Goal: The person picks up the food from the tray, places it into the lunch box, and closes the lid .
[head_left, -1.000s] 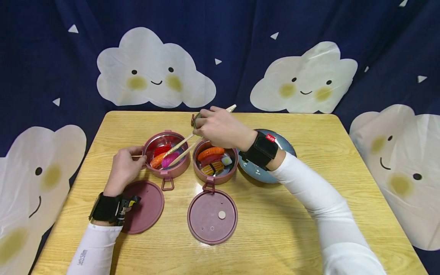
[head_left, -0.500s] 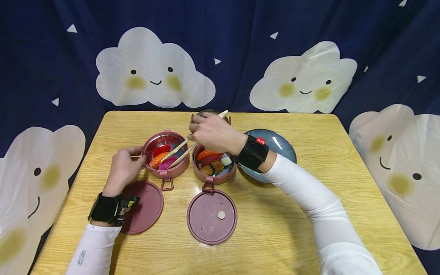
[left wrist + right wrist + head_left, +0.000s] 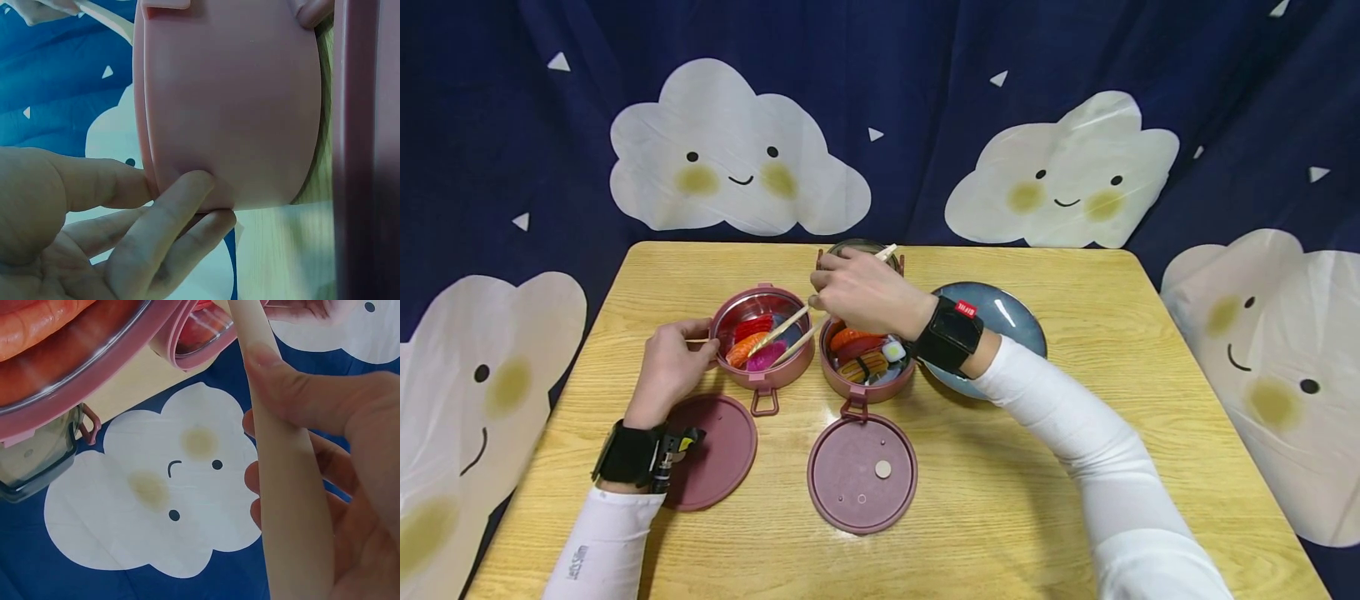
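Two round pink containers stand side by side on the wooden tabletop. The left container holds toy sushi pieces: an orange one, a red one and a pink one. The right container holds an orange piece, a striped yellow one and a small white one. In front of each lies a pink lid, the other lid partly under the left wrist. A grey-blue plate sits behind the right forearm, and a third small container is behind the right hand.

The head view alone shows the food. The left wrist view shows only the container's smooth pink outer wall; the right wrist view shows the chopstick shaft close up.

The left hand curls its fingers against the left container's wall and steadies it. The right hand pinches a pair of chopsticks, whose tips reach into the left container near the pink piece.
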Available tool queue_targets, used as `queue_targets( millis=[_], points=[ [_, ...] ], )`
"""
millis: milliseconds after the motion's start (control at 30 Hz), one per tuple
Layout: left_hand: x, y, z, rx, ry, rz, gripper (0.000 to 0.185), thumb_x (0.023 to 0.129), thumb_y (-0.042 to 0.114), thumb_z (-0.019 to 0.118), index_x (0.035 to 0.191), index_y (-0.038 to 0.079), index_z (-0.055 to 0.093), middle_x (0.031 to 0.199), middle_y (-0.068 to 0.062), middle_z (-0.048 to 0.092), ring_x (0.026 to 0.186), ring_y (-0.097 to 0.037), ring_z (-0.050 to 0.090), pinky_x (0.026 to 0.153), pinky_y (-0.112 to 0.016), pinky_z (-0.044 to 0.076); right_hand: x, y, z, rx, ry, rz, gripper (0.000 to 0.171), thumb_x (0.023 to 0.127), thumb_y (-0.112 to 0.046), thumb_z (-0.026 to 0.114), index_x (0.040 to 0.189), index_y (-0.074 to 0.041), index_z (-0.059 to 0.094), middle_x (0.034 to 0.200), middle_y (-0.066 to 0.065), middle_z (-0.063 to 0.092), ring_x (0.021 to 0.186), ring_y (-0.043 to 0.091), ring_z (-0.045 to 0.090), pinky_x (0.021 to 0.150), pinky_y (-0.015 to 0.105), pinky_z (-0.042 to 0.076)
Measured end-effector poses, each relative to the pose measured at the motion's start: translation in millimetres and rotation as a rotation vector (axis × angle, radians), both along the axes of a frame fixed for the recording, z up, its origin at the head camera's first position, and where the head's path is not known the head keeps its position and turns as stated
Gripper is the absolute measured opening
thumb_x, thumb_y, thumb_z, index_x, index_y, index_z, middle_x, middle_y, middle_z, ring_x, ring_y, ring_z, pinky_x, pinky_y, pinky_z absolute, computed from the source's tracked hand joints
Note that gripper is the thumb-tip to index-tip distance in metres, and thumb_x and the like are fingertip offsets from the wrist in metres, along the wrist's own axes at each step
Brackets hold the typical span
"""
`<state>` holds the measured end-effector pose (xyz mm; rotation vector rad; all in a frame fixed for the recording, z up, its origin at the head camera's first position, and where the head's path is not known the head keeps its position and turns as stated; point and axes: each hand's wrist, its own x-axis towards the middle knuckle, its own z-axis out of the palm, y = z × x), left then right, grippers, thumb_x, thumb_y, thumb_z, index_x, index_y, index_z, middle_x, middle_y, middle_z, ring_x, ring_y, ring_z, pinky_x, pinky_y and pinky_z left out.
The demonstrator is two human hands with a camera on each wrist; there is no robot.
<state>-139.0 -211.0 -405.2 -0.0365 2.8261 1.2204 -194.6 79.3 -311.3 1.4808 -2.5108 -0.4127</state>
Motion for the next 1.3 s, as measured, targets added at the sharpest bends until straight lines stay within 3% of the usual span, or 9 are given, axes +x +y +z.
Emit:
queue_targets(
  millis=[200, 467, 700, 1033, 1300],
  points=[
    [-0.4, 0, -0.9, 0.002, 0.003, -0.001, 0.041, 0.104, 0.007, 0.062, 0.141, -0.011, 0.060, 0.132, -0.037, 0.066, 0.110, -0.044, 0.074, 0.083, -0.036, 0.067, -0.1, 5, 5.5, 0.010, 0.005, -0.009, 0.026, 0.094, -0.019, 0.078, 0.119, -0.023, 0.081, 0.110, 0.001, 0.076, 0.110, 0.025, 0.066, 0.095, 0.037, 0.057],
    [-1.4, -1, -1.8, 0.015, 0.008, -0.003, 0.041, 0.104, 0.006, 0.061, 0.141, -0.011, 0.059, 0.132, -0.037, 0.066, 0.108, -0.045, 0.074, 0.076, -0.025, 0.066, -2.5, 13, 11.8, -0.028, -0.023, -0.036, 0.027, 0.092, -0.021, 0.081, 0.119, -0.023, 0.082, 0.119, -0.002, 0.078, 0.119, 0.024, 0.067, 0.094, 0.037, 0.058],
    [-1.1, 0, -0.9, 0.010, 0.008, -0.003, 0.041, 0.104, 0.007, 0.061, 0.141, -0.011, 0.060, 0.133, -0.037, 0.066, 0.109, -0.045, 0.074, 0.078, -0.027, 0.066, -2.7, 12, 12.3, -0.029, -0.045, -0.031, 0.024, 0.092, -0.017, 0.080, 0.116, -0.022, 0.083, 0.118, -0.001, 0.079, 0.118, 0.024, 0.067, 0.100, 0.038, 0.058],
    [-0.1, -1, -0.1, 0.022, -0.008, -0.002, 0.043, 0.104, 0.006, 0.060, 0.143, -0.011, 0.058, 0.133, -0.038, 0.065, 0.109, -0.045, 0.074, 0.076, -0.024, 0.066, -1.5, 7, 10.1, 0.017, -0.019, -0.026, 0.022, 0.097, -0.014, 0.074, 0.116, -0.022, 0.082, 0.116, 0.002, 0.078, 0.112, 0.025, 0.067, 0.091, 0.035, 0.057],
    [-0.2, 0, -0.6, 0.025, -0.008, -0.002, 0.042, 0.104, 0.006, 0.060, 0.143, -0.011, 0.058, 0.133, -0.038, 0.065, 0.109, -0.045, 0.074, 0.076, -0.024, 0.066, -1.2, 11, 11.5, 0.013, -0.023, -0.049, 0.026, 0.094, -0.027, 0.080, 0.120, -0.023, 0.081, 0.117, 0.001, 0.078, 0.112, 0.026, 0.066, 0.087, 0.035, 0.056]
  ],
)
